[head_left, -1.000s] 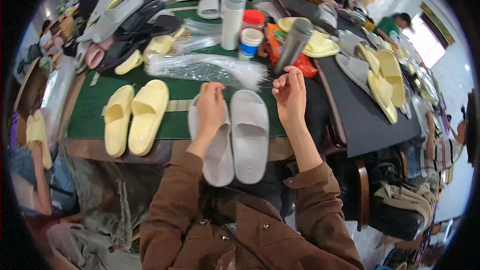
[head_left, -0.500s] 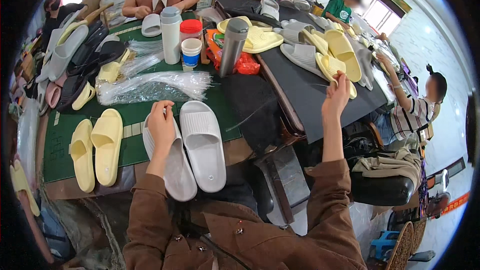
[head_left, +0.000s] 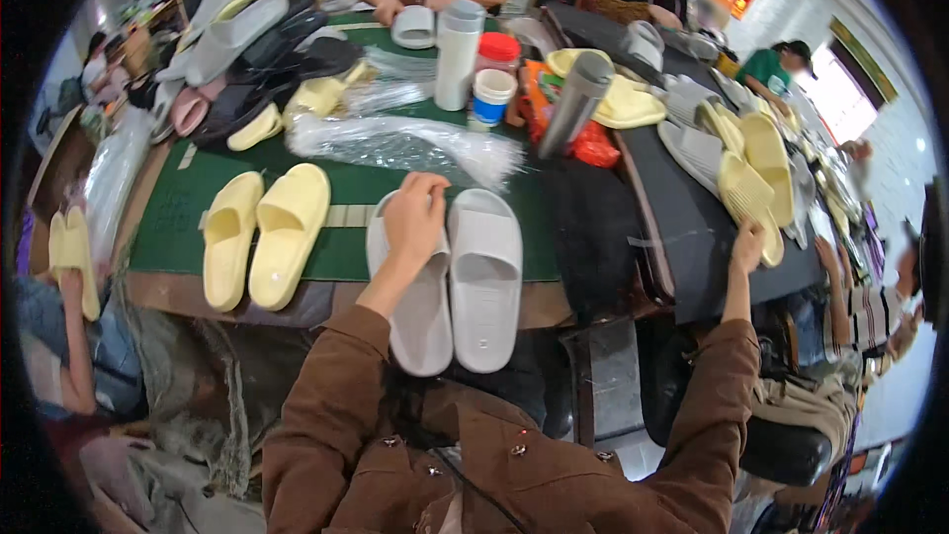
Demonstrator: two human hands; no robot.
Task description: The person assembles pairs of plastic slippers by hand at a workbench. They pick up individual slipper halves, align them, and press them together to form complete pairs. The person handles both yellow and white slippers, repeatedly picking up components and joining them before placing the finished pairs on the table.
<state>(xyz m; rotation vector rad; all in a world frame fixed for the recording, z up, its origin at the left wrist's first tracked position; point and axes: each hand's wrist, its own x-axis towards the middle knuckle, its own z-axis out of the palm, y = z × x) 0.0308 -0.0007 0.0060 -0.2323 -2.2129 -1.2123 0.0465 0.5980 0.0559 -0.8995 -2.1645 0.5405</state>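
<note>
A pair of light grey slippers (head_left: 484, 336) hangs partly over the near edge of the green-topped table (head_left: 168, 237). My left hand (head_left: 415, 218) lies over the strap of the left one, fingers curled on it; what its fingertips grip is hidden. My right hand (head_left: 748, 245) is stretched out to the right, its fingers pinched together. A thin clear plastic strand (head_left: 682, 240) runs toward it and appears held there. Behind that hand lies a yellow slipper (head_left: 741, 188) on the dark table. Left of the grey pair stand two yellow slippers (head_left: 287, 247).
Bundled clear strands (head_left: 415, 143) lie behind the grey pair. Beyond are a white bottle (head_left: 458, 59), a paper cup (head_left: 491, 99), a red-lidded jar (head_left: 497, 51) and a leaning grey flask (head_left: 576, 104). Slippers pile up on both sides. Several people work around the tables.
The view has turned, so the scene sits farther right. My left hand stays on the left grey slipper; my right arm remains extended. The clear strand now lies nearer my right hand.
</note>
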